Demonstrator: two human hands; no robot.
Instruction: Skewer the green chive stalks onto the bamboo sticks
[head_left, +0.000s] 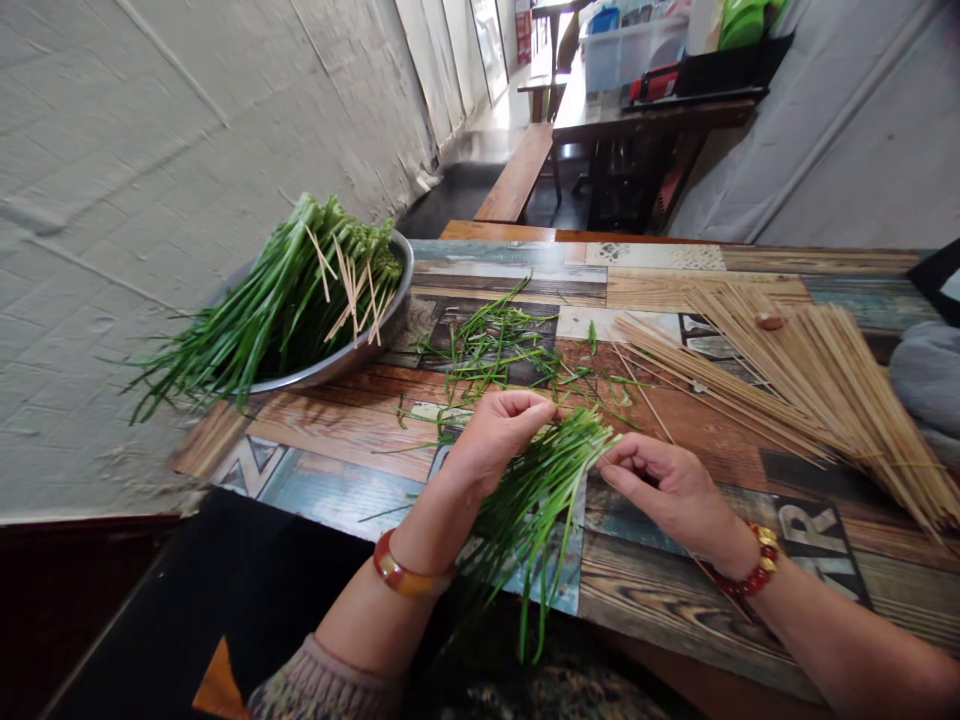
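Note:
A loose bunch of green chives (544,480) lies at the table's front edge, its pale cut ends away from me and its leaf tips hanging over the edge. My left hand (499,435) is closed at the bunch's left side, thumb and forefinger pinched by the stem ends. On the right, my right hand (667,490) is closed too, its fingertips pinching pale stems at the bunch's edge. A thin bamboo skewer (645,395) lies just beyond the right hand. Chive scraps (499,345) are scattered past the bunch.
At the left, a metal basin (405,290) holds a heap of chives (277,300) with several short sticks (352,290) on top. Many bamboo skewers (832,370) are fanned out at the right. Behind stand a bench (517,175) and another table with a plastic bin (634,55).

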